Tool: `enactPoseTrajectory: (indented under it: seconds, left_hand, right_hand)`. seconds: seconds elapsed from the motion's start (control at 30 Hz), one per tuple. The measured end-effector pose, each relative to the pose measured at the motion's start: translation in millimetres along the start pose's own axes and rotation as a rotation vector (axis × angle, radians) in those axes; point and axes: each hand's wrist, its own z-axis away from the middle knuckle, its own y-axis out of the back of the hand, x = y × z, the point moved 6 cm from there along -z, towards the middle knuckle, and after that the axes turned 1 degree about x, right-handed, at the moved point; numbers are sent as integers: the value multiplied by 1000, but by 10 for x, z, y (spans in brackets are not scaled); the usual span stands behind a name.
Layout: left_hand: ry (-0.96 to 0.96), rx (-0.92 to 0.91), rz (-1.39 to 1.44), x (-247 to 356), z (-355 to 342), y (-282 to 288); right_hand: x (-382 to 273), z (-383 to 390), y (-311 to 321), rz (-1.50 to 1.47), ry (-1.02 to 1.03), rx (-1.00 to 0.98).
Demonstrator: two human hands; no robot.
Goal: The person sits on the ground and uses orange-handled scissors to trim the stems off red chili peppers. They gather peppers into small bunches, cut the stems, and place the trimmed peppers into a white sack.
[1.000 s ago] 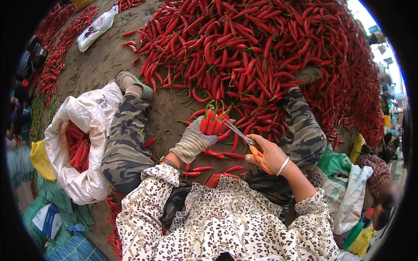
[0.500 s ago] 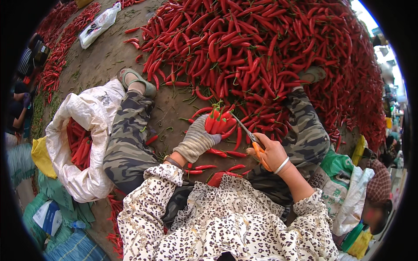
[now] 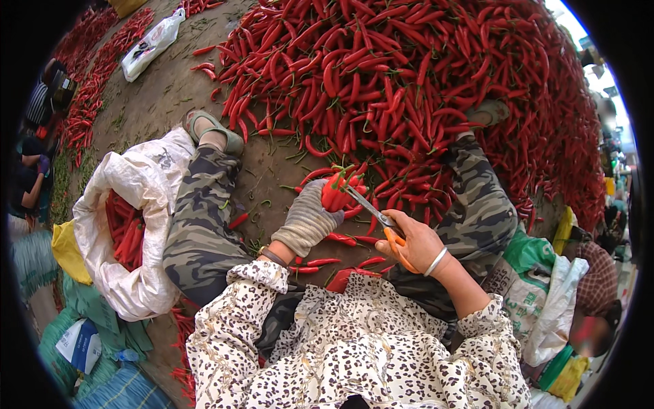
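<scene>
My left hand [image 3: 308, 218], in a grey knitted glove, is closed round a bunch of red chili peppers [image 3: 335, 195]. Their green stem ends point up and away from me. Bare of any glove, my right hand [image 3: 417, 240] grips orange-handled scissors [image 3: 395, 238]. The scissor blades reach up and left to the stem ends of the bunch and touch or overlap them; whether a stem lies between the blades I cannot tell. Loose red chilies [image 3: 320, 262] lie on the ground between my legs, just below both hands.
A large heap of red chilies [image 3: 409, 88] rises ahead and to the right. By my left leg stands an open white woven sack [image 3: 102, 235], partly filled with chilies. More sacks [image 3: 538, 293] lie at the right. A white plastic bag [image 3: 155, 44] rests at the far left; people sit beyond.
The scissors have swung left and down, so their blades now lie at the tops of the held chilies. Fewer green stems stick up from the bunch. My left hand stays nearly in place.
</scene>
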Motion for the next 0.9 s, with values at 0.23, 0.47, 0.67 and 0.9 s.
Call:
enactPoseTrajectory:
  seconds: [0.23,0.47,0.67,0.9]
  left_hand:
    - [-3,149,-558,84,17,56]
    - [-2,110,-566,122,17,36]
    - [-43,132,-677,45,39,44]
    - [1,80,-692,-20,24,0]
  right_hand:
    - [68,11,44,71,32,94]
    - [160,-30,74,-64,-51,-49]
    - [136,-32,40,-134,-14,-153]
    - [199,-64,30,-158,-26,-150]
